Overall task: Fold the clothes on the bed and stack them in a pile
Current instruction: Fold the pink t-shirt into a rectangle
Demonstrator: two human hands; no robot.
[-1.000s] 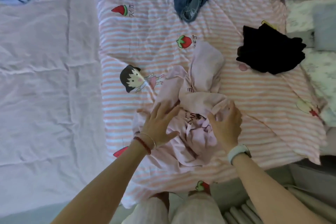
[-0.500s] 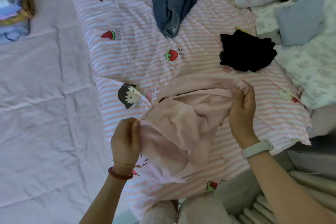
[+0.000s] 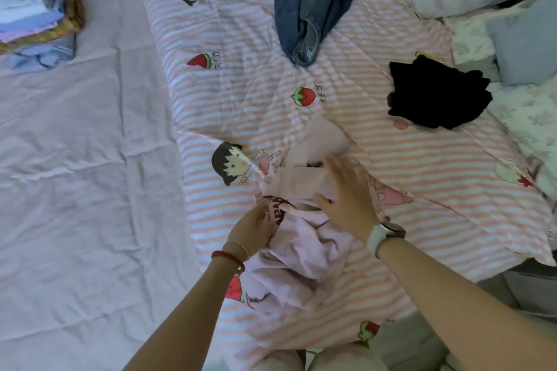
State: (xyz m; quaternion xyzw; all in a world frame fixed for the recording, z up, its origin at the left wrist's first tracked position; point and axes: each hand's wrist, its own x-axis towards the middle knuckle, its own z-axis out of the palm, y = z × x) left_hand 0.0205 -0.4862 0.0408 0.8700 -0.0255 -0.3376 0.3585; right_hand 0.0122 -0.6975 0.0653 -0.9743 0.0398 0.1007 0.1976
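Both forearms reach forward over the near edge of the bed, where the pale pink shirt (image 3: 297, 247) lies crumpled on the pink striped quilt (image 3: 422, 220) close to the person. The left hand (image 3: 251, 229), wrist ringed by a red bead bracelet and a thin gold one, is tucked against the shirt's left side beside its red lettering; its fingers are buried in the cloth, so whether they clutch it cannot be told. The right hand (image 3: 346, 199) (white watch strap on the wrist) lies palm down with fingers straight and spread, pressing flat on a folded band of the shirt. Farther out on the quilt, well apart from the shirt, a black garment (image 3: 437, 93) sits bunched to the right, and blue jeans (image 3: 310, 3) lie heaped at the far edge. Off to the far left, on the plain lilac sheet (image 3: 75, 175), a stack of folded clothes (image 3: 33, 15) rests.
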